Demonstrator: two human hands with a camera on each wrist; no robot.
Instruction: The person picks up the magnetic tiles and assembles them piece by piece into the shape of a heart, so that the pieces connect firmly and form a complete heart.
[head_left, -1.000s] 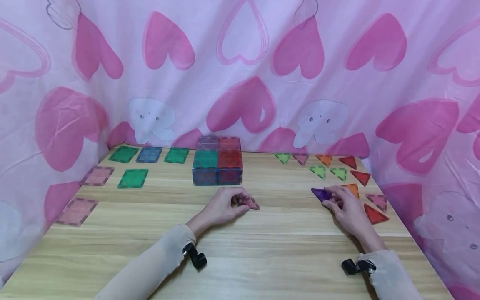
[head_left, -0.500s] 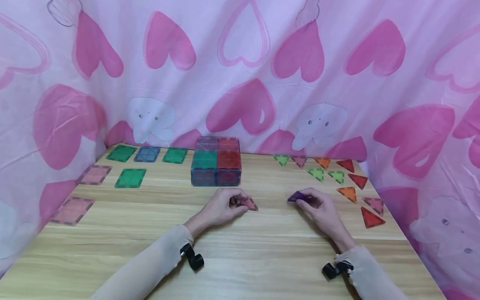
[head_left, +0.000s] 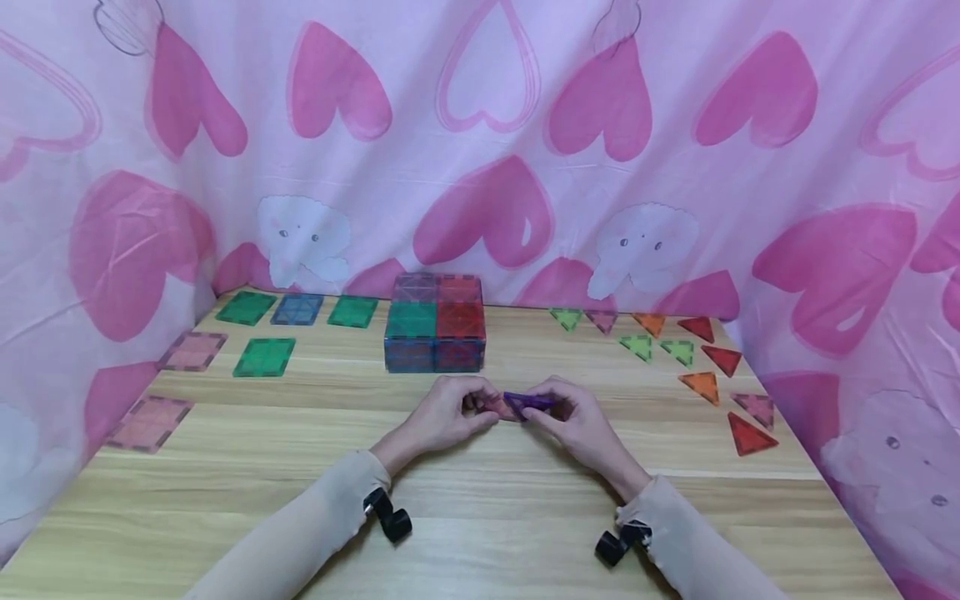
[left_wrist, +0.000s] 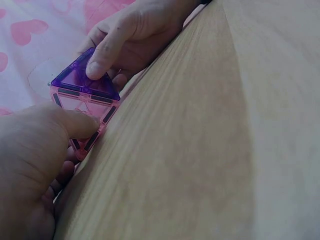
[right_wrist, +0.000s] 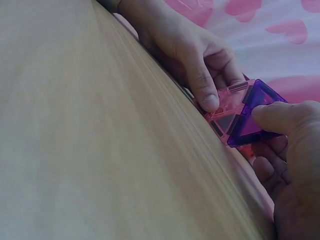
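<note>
My left hand (head_left: 455, 411) pinches a pink triangular magnetic tile (left_wrist: 82, 105) low over the front middle of the table. Opposite it, my right hand (head_left: 573, 417) holds a purple triangular magnetic tile (right_wrist: 256, 114) between thumb and fingers. In both wrist views the purple tile's long edge lies along an edge of the pink one, the two tilted to each other. Fingers cover part of each tile. Behind the hands stands a box of magnetic squares (head_left: 435, 325), its top green, red and greyish purple, its front blue and purple.
Green squares (head_left: 264, 357), a blue square (head_left: 297, 309) and pink squares (head_left: 150, 423) lie flat at the left. Several loose triangles, such as an orange one (head_left: 701, 386) and a red one (head_left: 750, 434), lie at the right. A pink heart-patterned curtain (head_left: 480, 208) surrounds the table (head_left: 480, 533).
My right hand has carried the purple triangle left from beside the loose triangles to the pink one. The left hand has stayed in place with its pink triangle.
</note>
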